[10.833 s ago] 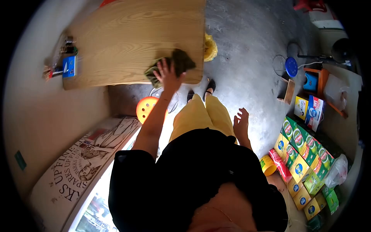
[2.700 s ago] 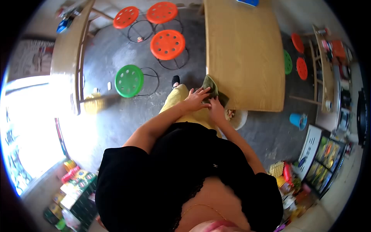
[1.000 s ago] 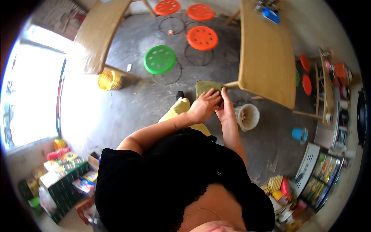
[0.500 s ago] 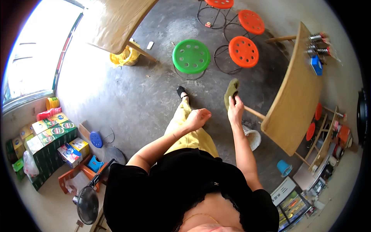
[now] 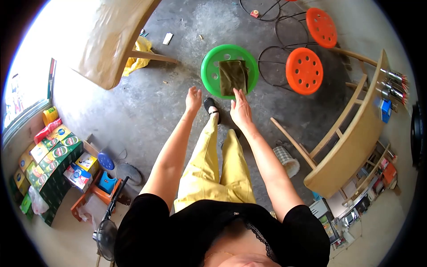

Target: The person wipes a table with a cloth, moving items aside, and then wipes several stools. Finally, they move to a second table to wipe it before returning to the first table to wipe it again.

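A folded olive-green cloth (image 5: 233,77) lies flat on the seat of the green round stool (image 5: 211,71), which has holes through its top. My right hand (image 5: 241,109) reaches toward the stool with fingers stretched out and holds nothing; its fingertips are right at the cloth's near edge. To the left, my left hand (image 5: 193,99) is held out over the floor, empty, fingers loosely extended. It is nearest to the stool's near left rim.
Orange stools (image 5: 304,71) stand right of the green one. A wooden table (image 5: 351,151) is at the right, another wooden table (image 5: 106,44) at the upper left. A checked bin (image 5: 285,161) sits by the right table. Stacked boxes (image 5: 55,153) and a fan (image 5: 106,238) are at the left.
The olive cloth went from my right hand onto the green stool, and that hand has opened. My left hand has moved forward and left, its fingers loosening. The view has shifted.
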Demonstrator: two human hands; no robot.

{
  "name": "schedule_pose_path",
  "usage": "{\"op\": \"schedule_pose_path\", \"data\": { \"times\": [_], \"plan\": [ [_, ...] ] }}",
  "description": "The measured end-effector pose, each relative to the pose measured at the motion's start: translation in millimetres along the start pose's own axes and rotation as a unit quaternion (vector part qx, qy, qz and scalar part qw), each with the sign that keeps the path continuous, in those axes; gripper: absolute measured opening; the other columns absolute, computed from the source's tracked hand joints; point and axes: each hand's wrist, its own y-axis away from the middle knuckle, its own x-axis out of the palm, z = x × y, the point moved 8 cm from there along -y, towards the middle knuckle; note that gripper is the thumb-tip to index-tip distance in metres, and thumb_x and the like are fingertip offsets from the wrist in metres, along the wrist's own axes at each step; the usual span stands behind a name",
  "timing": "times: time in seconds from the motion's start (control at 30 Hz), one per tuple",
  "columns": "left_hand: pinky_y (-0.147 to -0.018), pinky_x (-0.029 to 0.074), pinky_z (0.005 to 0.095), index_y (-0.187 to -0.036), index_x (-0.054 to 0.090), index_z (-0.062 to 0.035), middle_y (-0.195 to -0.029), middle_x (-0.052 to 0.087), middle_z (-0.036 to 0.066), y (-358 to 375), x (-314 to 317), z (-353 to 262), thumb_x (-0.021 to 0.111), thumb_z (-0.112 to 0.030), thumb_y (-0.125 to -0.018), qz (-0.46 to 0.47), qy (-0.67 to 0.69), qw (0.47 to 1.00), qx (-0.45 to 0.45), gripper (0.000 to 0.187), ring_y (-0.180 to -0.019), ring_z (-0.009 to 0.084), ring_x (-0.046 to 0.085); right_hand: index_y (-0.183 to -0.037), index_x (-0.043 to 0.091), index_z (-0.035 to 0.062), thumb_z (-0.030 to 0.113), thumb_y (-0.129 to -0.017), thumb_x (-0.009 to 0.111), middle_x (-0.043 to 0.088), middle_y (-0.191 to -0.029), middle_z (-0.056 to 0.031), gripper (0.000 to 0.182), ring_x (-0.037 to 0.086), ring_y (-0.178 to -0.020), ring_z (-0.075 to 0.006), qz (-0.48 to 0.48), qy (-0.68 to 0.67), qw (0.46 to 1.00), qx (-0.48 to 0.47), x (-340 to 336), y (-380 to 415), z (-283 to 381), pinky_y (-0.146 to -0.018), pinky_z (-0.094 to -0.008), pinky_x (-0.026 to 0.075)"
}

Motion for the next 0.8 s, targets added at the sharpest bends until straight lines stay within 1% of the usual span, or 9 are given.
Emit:
{"op": "schedule_pose_path", "data": {
  "times": [0.07, 0.13, 0.27, 0.37, 0.53, 0.6, 0.67, 0.73, 0.8],
  "plan": [
    [-0.095, 0.048, 0.043, -0.138, 0.044, -0.0029, -0.127, 0.061, 0.022, -25.3, 14.4, -1.4, 0.059, -0.034, -0.096, 0.01, 0.024, 0.999, -0.026, 0.054, -0.116, 0.0344, 0.06, -0.149, 0.032, 0.007, 0.024, -0.095, 0.058, 0.026, -0.153, -0.0319, 0.062, 0.025, -0.143, -0.0473, -0.086, 0.02, 0.995, -0.046, 14.6, -35.5, 2.5, -0.118, -0.0508, 0.023],
    [-0.073, 0.055, 0.0393, -0.143, 0.041, -0.014, -0.13, 0.058, 0.008, -43.9, 39.1, 7.1, 0.049, -0.051, -0.099, 0.028, 0.122, 0.986, -0.111, 0.058, -0.104, 0.0213, 0.063, -0.151, 0.03, 0.0087, 0.033, -0.094, 0.058, 0.022, -0.154, -0.0318, 0.068, 0.021, -0.143, -0.0493, -0.116, 0.091, 0.988, -0.044, 31.2, -64.1, 9.0, -0.116, -0.0569, 0.02],
    [-0.086, 0.052, 0.0468, -0.144, 0.04, -0.0192, -0.135, 0.055, 0.006, -29.4, 70.7, -13.1, 0.037, -0.064, -0.099, 0.132, 0.282, 0.934, -0.174, 0.064, -0.116, 0.0239, 0.058, -0.151, 0.032, 0.0129, 0.052, -0.093, 0.056, 0.022, -0.155, -0.0303, 0.075, 0.018, -0.143, -0.0517, -0.223, 0.182, 0.952, -0.098, 29.2, -118.6, 9.9, -0.11, -0.0696, 0.011],
    [-0.092, 0.05, 0.0544, -0.143, 0.041, -0.0164, -0.136, 0.054, 0.009, -18.5, 72.7, -26.1, 0.033, -0.062, -0.1, 0.157, 0.333, 0.903, -0.22, 0.063, -0.123, 0.0271, 0.054, -0.144, 0.045, 0.0133, 0.047, -0.091, 0.059, 0.032, -0.152, -0.0236, 0.064, 0.024, -0.141, -0.0494, -0.285, 0.2, 0.932, -0.102, 18.8, -159.9, 34.3, -0.11, -0.0687, 0.016],
    [-0.096, 0.048, 0.0596, -0.143, 0.041, -0.0136, -0.141, 0.051, 0.011, -21.7, 82.2, -10.4, 0.035, -0.051, -0.104, 0.216, 0.538, 0.789, -0.201, 0.055, -0.127, 0.0313, 0.052, -0.146, 0.043, 0.0189, 0.022, -0.091, 0.061, 0.031, -0.157, -0.0118, 0.059, 0.023, -0.146, -0.0363, -0.017, 0.139, 0.923, -0.359, 71.0, -105.9, 35.5, -0.118, -0.0545, 0.018],
    [-0.094, 0.048, 0.0618, -0.142, 0.042, -0.0145, -0.143, 0.048, 0.01, -21.6, 82.1, -16.7, 0.04, -0.05, -0.102, 0.196, 0.508, 0.816, -0.197, 0.054, -0.126, 0.0315, 0.051, -0.147, 0.042, 0.0223, 0.023, -0.089, 0.063, 0.034, -0.155, -0.0106, 0.062, 0.024, -0.146, -0.0345, 0.07, 0.137, 0.916, -0.371, 67.8, -71.7, -9.0, -0.118, -0.0577, 0.016],
    [-0.082, 0.053, 0.0634, -0.13, 0.053, -0.0041, -0.122, 0.062, 0.012, -18.0, 71.9, -15.6, 0.047, -0.039, -0.104, 0.096, 0.494, 0.823, -0.263, 0.044, -0.108, 0.0308, 0.063, -0.148, 0.041, 0.0246, 0.026, -0.089, 0.064, 0.036, -0.152, -0.0116, 0.063, 0.024, -0.145, -0.0368, 0.053, 0.263, 0.908, -0.322, 33.7, -73.1, -45.0, -0.117, -0.0614, 0.015],
    [-0.085, 0.05, 0.0675, -0.13, 0.054, -0.0057, -0.125, 0.06, 0.012, -14.7, 65.4, -21.0, 0.045, -0.041, -0.104, 0.082, 0.47, 0.834, -0.276, 0.045, -0.11, 0.0307, 0.061, -0.147, 0.042, 0.0238, 0.034, -0.091, 0.06, 0.037, -0.151, -0.0149, 0.06, 0.025, -0.143, -0.0436, -0.109, 0.306, 0.92, -0.22, -3.2, -110.4, -58.9, -0.114, -0.0654, 0.017],
    [-0.097, 0.04, 0.0718, -0.139, 0.044, -0.0156, -0.144, 0.043, 0.009, -8.8, 65.7, -22.3, 0.043, -0.051, -0.101, 0.16, 0.432, 0.836, -0.299, 0.052, -0.125, 0.0313, 0.048, -0.149, 0.04, 0.0225, 0.034, -0.092, 0.058, 0.036, -0.152, -0.0151, 0.06, 0.025, -0.143, -0.0444, -0.26, 0.225, 0.93, -0.131, -24.8, -159.3, -33.9, -0.113, -0.0658, 0.018]
  ]
}}
